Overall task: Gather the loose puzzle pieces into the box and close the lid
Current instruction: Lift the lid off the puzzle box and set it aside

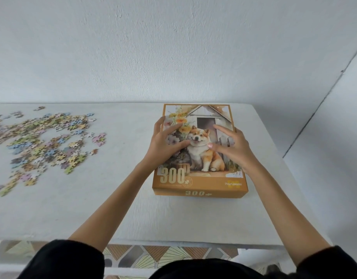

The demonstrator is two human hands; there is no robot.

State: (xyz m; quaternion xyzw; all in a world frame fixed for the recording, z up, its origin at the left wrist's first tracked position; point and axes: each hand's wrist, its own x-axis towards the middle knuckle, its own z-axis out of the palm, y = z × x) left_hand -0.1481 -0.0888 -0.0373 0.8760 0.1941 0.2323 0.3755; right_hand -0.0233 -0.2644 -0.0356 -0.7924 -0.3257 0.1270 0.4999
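Observation:
An orange puzzle box [201, 185] with a dog picture and "300" on its lid lies shut on the white table, right of centre. My left hand [165, 146] rests on the lid's left side, fingers spread, thumb over the left edge. My right hand [232, 147] lies on the lid's right side, fingers also spread. Neither hand holds anything. A wide scatter of loose puzzle pieces [46, 141] in pastel colours covers the table's left part, well apart from the box.
The white table [173, 216] stands against a white wall, with a wall corner to the right. Its near edge runs along the bottom, above a patterned tiled floor [165, 256]. Some pieces run out of view at the left.

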